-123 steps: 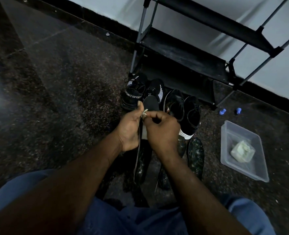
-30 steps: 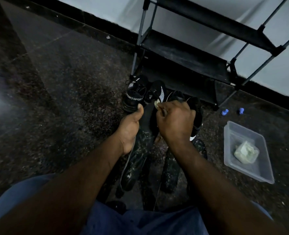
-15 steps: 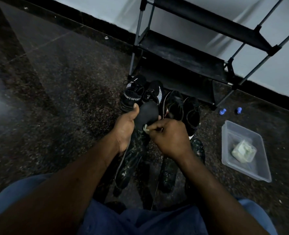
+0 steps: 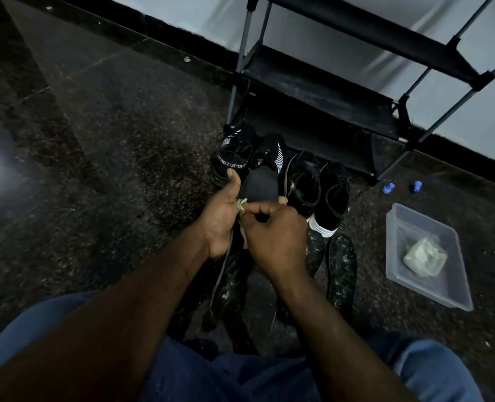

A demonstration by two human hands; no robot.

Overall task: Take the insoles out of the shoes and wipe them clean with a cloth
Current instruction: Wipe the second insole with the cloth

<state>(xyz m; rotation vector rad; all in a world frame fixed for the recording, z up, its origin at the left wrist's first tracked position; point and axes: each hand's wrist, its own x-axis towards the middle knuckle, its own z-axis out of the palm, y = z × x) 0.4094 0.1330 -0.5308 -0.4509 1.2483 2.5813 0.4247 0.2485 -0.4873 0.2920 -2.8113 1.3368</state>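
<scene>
The left hand (image 4: 221, 219) grips a dark insole (image 4: 262, 184) from its left side, thumb stretched up along the edge and fingers curled behind it, holding it upright above the floor with the rounded end pointing away from the person. The right hand (image 4: 275, 239) pinches a small pale cloth (image 4: 241, 206) between thumb and curled fingers and presses it to the insole's face near the base of the left thumb; most of the cloth is hidden in the hand. Just behind the insole four black shoes (image 4: 305, 181) stand in a row on the floor (image 4: 110, 140), the leftmost marked SPORT, the rightmost with a white heel edge. Below the hands, other insoles (image 4: 342, 268) lie flat on the floor, dark and speckled with pale marks; how many I cannot tell, since the arms cover some. To the right, well apart from the shoes, sits a clear tub (image 4: 397, 227) with a pale wad (image 4: 424, 256) inside it. Two blue caps (image 4: 388, 188) lie on the floor between the tub and a black rack (image 4: 321, 88) that stands against the wall behind the shoes. Blue jeans (image 4: 431, 369) show at the bottom edge
</scene>
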